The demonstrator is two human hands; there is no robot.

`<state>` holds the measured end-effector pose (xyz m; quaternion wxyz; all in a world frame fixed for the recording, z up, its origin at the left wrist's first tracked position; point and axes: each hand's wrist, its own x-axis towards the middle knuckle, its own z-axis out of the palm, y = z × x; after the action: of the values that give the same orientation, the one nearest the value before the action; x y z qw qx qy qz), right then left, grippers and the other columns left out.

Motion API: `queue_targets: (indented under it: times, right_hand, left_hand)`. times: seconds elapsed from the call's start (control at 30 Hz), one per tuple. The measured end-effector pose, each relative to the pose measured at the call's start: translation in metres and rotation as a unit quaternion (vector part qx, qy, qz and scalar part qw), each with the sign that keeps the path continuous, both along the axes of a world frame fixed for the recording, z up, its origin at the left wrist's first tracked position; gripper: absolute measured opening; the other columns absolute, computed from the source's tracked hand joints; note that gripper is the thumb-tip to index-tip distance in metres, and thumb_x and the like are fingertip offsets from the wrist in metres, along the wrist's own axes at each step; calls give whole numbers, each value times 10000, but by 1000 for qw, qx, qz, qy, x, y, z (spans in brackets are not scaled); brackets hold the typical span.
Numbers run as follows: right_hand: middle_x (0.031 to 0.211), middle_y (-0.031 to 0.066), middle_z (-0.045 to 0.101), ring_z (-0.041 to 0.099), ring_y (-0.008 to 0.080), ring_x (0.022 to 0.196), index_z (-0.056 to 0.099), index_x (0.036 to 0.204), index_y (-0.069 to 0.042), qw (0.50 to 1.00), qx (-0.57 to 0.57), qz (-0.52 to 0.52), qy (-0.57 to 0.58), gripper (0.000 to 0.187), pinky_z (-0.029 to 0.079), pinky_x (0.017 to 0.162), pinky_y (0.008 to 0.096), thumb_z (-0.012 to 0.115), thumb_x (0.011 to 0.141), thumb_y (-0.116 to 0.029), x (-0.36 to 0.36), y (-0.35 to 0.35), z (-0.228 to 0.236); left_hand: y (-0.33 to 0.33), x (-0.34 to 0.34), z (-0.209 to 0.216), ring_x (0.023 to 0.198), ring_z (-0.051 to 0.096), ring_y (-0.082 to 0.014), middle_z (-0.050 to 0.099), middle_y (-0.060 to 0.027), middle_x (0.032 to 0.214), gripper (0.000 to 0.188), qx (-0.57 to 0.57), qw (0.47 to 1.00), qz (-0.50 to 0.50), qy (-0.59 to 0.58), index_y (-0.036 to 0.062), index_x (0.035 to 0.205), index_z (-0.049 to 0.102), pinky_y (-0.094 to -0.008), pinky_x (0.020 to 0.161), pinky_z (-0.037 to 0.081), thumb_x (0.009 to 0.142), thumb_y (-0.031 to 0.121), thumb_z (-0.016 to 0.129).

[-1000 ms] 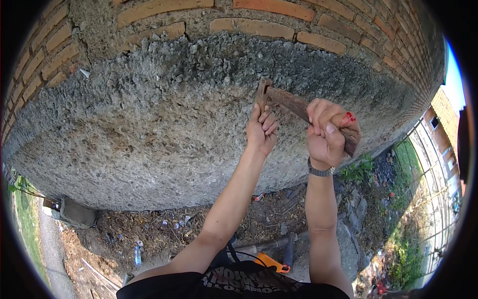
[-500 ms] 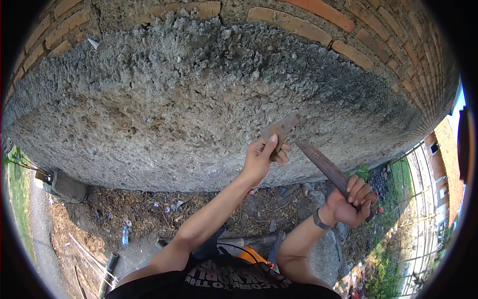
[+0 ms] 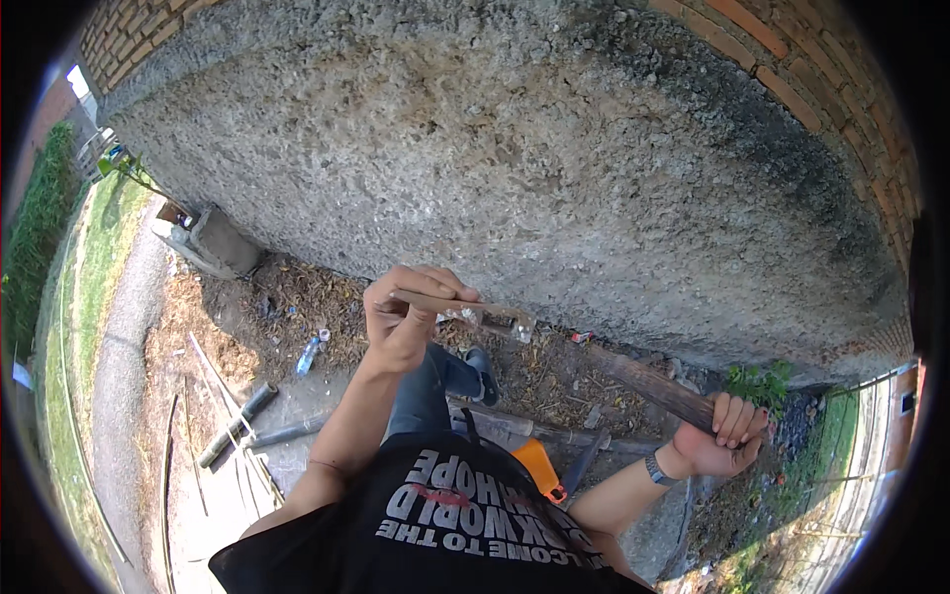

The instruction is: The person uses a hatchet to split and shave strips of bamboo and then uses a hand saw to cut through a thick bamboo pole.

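Left hand (image 3: 399,319) was just off centre toward 9 o'clock, fingers and thumb pinched round a flat brown plate (image 3: 457,306). The plate was turned nearly edge-on, its free end pointing toward about 3 o'clock, with some pale crumbly-looking bits along the lower side near that end. Right hand (image 3: 720,438) was out at 4 o'clock, closed in a proper fist on one end of a dark wooden stick (image 3: 668,391), which sloped back up toward the middle. The stick's inner end was pretty blurry, so I honestly can't tell whether it was touching the plate or just near it. A metal-banded watch (image 3: 656,468) sat on the right wrist.

Rough grey wall (image 3: 515,198) took up most of the view from 10 round to 3 o'clock, with orange-brown bricks (image 3: 792,71) above it at 2. Down at 6 there was the person's black T-shirt (image 3: 346,544), plus a shoe (image 3: 483,374) just below centre. An orange thing (image 3: 535,463) lay between 5 and 6, a clear bottle (image 3: 308,356) between 8 and 9, and a leafy plant (image 3: 760,382) grew between 3 and 4.
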<state>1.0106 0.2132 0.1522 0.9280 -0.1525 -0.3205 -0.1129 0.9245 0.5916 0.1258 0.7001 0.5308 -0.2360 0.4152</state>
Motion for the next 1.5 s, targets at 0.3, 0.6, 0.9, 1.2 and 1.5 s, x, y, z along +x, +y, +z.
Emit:
queue_targets:
  times: [0.3, 0.6, 0.9, 1.2, 1.5]
  right_hand:
    - [527, -54, 426, 406, 46, 438, 416, 678, -171, 965, 78, 252, -3, 335, 361, 489, 218, 688, 834, -53, -54, 105, 33]
    - [459, -2, 521, 462, 62, 354, 465, 605, -137, 874, 113, 448, -150, 355, 418, 360, 239, 709, 789, 43, -238, 241, 95]
    - [487, -10, 520, 444, 75, 346, 443, 608, -126, 860, -56, 465, -205, 364, 400, 364, 249, 710, 851, -80, -402, 304, 72]
    - [533, -47, 499, 473, 49, 424, 417, 663, -165, 883, -96, 430, -164, 349, 401, 437, 224, 700, 866, -137, -494, 325, 80]
    - [542, -43, 492, 458, 53, 413, 425, 684, -163, 871, -104, 446, -181, 338, 405, 432, 223, 689, 894, -142, -519, 338, 81]
  left_hand:
    - [26, -213, 33, 860, 727, -328, 723, -262, 929, 146, 25, 990, 130, -51, -61, 983, 664, -393, 730, 610, 935, 77, 672]
    - [67, -391, -17, 703, 665, -188, 680, -151, 804, 341, -52, 956, 256, 134, 36, 1024, 548, -270, 605, 511, 1000, 356, 665]
    - [56, -514, -16, 628, 591, -107, 614, -46, 763, 282, -351, 873, 325, 93, 83, 1229, 538, -232, 548, 475, 1029, 259, 631]
    - [79, -583, -11, 622, 498, -110, 520, -13, 727, 208, -444, 838, 316, 36, 157, 1234, 553, -253, 529, 376, 1095, 300, 493]
    - [86, -600, -4, 454, 488, -147, 500, -28, 651, 215, -419, 854, 308, 21, 116, 1230, 523, -257, 446, 397, 1094, 277, 484]
